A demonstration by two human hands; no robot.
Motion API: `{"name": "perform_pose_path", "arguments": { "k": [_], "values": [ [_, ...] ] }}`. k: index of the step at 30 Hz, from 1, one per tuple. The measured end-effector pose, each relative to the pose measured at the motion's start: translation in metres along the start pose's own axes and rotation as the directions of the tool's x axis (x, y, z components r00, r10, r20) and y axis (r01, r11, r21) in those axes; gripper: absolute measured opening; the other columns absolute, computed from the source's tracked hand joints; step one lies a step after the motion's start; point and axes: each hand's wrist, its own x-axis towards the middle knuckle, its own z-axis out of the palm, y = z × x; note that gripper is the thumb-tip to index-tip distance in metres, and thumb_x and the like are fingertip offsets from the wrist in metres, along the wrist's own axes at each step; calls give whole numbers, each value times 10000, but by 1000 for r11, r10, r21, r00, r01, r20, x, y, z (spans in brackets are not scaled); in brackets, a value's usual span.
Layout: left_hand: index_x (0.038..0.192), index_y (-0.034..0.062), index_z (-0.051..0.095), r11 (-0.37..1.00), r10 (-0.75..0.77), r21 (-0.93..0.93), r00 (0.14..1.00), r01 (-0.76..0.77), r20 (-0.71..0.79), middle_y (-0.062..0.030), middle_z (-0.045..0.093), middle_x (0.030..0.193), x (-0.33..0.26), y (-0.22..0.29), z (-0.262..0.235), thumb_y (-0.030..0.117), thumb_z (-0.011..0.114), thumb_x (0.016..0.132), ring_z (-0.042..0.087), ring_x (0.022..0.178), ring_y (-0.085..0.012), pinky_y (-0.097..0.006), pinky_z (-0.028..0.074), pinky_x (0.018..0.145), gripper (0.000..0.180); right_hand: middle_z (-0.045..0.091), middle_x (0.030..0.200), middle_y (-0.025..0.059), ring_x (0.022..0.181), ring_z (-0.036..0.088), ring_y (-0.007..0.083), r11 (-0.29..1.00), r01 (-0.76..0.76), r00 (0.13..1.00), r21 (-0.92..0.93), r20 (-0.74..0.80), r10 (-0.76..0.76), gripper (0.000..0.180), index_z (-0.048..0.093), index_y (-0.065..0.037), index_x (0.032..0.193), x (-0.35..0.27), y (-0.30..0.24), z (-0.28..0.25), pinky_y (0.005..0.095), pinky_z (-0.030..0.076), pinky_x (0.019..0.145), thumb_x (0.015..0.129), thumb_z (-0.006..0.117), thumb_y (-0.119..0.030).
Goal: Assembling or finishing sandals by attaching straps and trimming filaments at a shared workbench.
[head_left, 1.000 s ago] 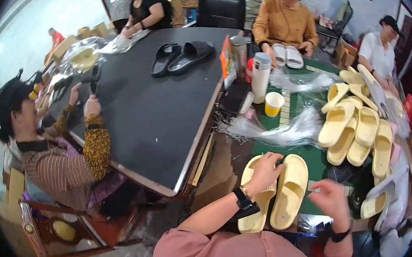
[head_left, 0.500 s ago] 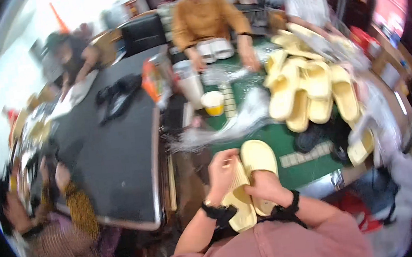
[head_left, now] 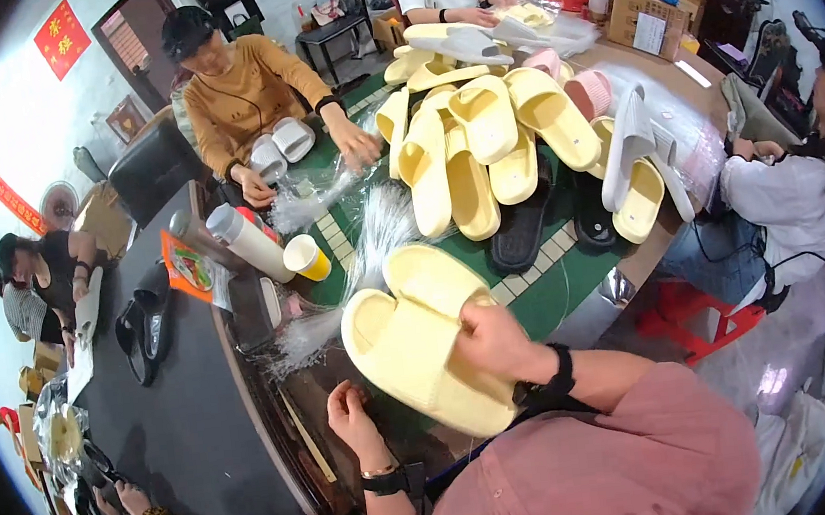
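My right hand (head_left: 497, 342) grips a pair of pale yellow slippers near their straps, its fingers partly hidden by them. The nearer slipper (head_left: 411, 343) overlaps the farther slipper (head_left: 422, 269), and both are tilted above the near edge of the green-topped table (head_left: 575, 276). To the left and apart from the pair, my left hand (head_left: 355, 429) is raised with loosely bent fingers and nothing visible in it. Just beyond the slippers lies a bundle of thin clear plastic (head_left: 380, 236).
A heap of yellow slippers (head_left: 483, 119) covers the far right, with black slippers (head_left: 520, 231) under its near side. A paper cup (head_left: 307, 258) and a white tumbler (head_left: 245, 240) stand at the left. Across the table, a person's hands (head_left: 350, 143) touch clear plastic.
My left hand has come off the slippers and moved left. Both slippers are now together in my right hand, turned toward the left. The view has swung to the right.
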Motion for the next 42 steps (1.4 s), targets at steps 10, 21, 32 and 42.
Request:
{"name": "perform_pose_path", "arguments": {
  "k": [10, 21, 32, 42],
  "values": [
    [980, -13, 660, 973, 115, 195, 992, -121, 44, -49, 665, 872, -4, -8, 2, 50, 615, 895, 600, 752, -101, -251, 477, 667, 116, 669, 1061, 205, 973, 641, 308, 870, 91, 809, -485, -474, -349, 374, 584, 0, 1210, 164, -6, -188, 356, 478, 865, 852, 567, -108],
    [1003, -20, 653, 944, 126, 302, 991, -132, 39, -32, 663, 841, -2, -4, 4, 38, 597, 904, 599, 763, -84, -241, 490, 687, 127, 561, 689, -42, 625, 501, 62, 987, 101, 983, -129, -137, -119, 211, 658, -40, 1047, 119, 33, -101, 279, 435, 590, 849, 657, -111],
    [983, -3, 659, 922, 172, 331, 979, -199, 110, -48, 645, 854, -6, 8, 6, 29, 621, 886, 587, 729, -88, -239, 475, 649, 109, 672, 745, 159, 741, 664, 325, 821, 55, 942, -568, 302, 145, 254, 675, -21, 799, 64, 66, 7, 421, 523, 699, 744, 676, -269],
    [1358, 22, 454, 936, -203, 348, 732, -49, 650, -97, 634, 1134, -77, 51, 28, 208, 727, 830, 583, 661, -84, -250, 494, 589, 623, 575, 680, -40, 618, 462, 26, 931, -238, 884, 277, 458, 90, 148, 623, -34, 767, 88, 14, 10, 195, 376, 556, 794, 713, -149]
  ]
}}
